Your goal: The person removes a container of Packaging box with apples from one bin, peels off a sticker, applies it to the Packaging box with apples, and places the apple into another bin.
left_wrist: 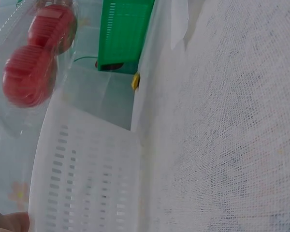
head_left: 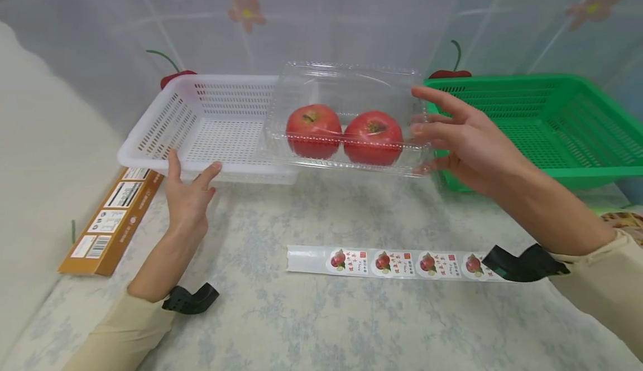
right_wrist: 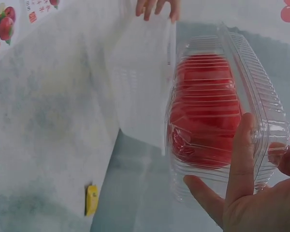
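My right hand [head_left: 459,136] grips the right end of a clear plastic clamshell box [head_left: 321,89]. Two red apples [head_left: 313,128] sit side by side inside it, and ridged clear plastic covers them in the right wrist view. The box is held up off the table and overlaps the right part of a white plastic basket [head_left: 216,167] in the head view. At that basket's front rim is my left hand [head_left: 188,201], its thumb over the rim and its other fingers against the outer wall. In the left wrist view only a fingertip [left_wrist: 19,222] shows beside the rim.
A green basket [head_left: 567,178] stands at the right. Along the table's middle lies a strip of round apple stickers [head_left: 308,259]. An orange carton [head_left: 115,215] lies at the left, and a patterned cloth [head_left: 351,326] covers the table.
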